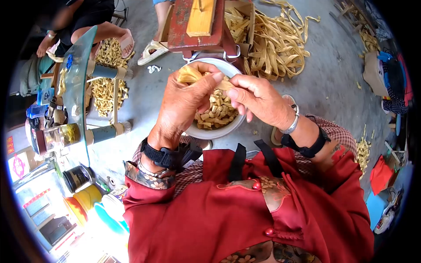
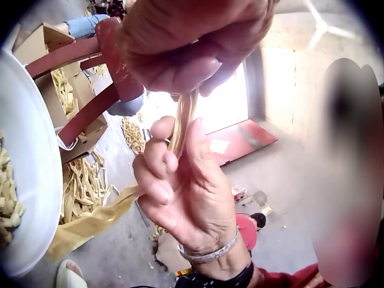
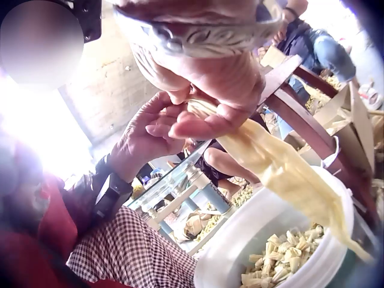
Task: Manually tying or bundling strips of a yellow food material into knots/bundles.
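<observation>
My left hand (image 1: 182,101) and right hand (image 1: 263,98) meet over a white tub (image 1: 226,133), both pinching a long, flat, yellowish dried strip (image 3: 279,165). The strip is bunched narrow where it passes between the two hands in the left wrist view. Its wide loose tail hangs from my right hand across the tub's rim in the right wrist view. A folded part of it bulges beside my left thumb in the head view. Inside the tub lie many short, knotted yellowish pieces (image 1: 215,115). My curled fingers hide part of the strip.
Beyond the tub stands a red wooden bench (image 1: 180,33) bearing a wooden block (image 1: 201,17) with a spike. Long strips (image 1: 280,48) spill from a cardboard box behind it. A glass-topped table (image 1: 81,101) is on the left, with heaped pieces (image 1: 105,94) and another person's legs nearby.
</observation>
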The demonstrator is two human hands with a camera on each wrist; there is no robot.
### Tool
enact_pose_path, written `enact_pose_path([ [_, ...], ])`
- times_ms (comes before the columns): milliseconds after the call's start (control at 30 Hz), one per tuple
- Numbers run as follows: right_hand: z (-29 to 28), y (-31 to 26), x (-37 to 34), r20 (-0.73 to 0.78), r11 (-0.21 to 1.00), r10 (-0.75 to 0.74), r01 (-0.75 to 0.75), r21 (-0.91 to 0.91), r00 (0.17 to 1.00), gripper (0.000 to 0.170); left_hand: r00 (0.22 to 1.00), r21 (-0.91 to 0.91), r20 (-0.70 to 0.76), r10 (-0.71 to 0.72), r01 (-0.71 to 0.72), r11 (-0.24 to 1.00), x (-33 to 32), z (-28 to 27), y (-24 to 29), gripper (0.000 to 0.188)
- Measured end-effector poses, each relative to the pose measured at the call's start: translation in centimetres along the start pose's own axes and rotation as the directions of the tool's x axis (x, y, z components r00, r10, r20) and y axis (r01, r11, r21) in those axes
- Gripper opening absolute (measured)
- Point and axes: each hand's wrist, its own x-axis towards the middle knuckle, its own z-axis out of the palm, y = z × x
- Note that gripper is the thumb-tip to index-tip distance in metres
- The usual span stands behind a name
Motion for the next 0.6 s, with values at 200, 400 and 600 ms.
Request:
enact_pose_path([
  [200, -1.6, -1.5, 1.3, -0.006, 0.934, -0.242, 0.231, -0.272, 0.97, 0.027, 0.991, -0.166, -0.091, 0.096, -0.11, 0.98, -0.2, -2.0, 1.9, 0.007],
  [400, -5.2, -5.9, 4.3, -0.003, 0.702, -0.407, 0.31, -0.641, 0.914, 0.03, 0.966, -0.09, -0.129, 0.224, -0.236, 0.968, 2.5, -1.8, 6.0, 0.009],
  [600, -8.8, -7.8, 10.2, -0.02, 0.431, -0.655, 0.351, -0.832, 0.756, 0.032, 0.933, -0.009, -0.099, 0.346, -0.348, 0.937, 8.2, -1.9, 9.0, 0.012],
])
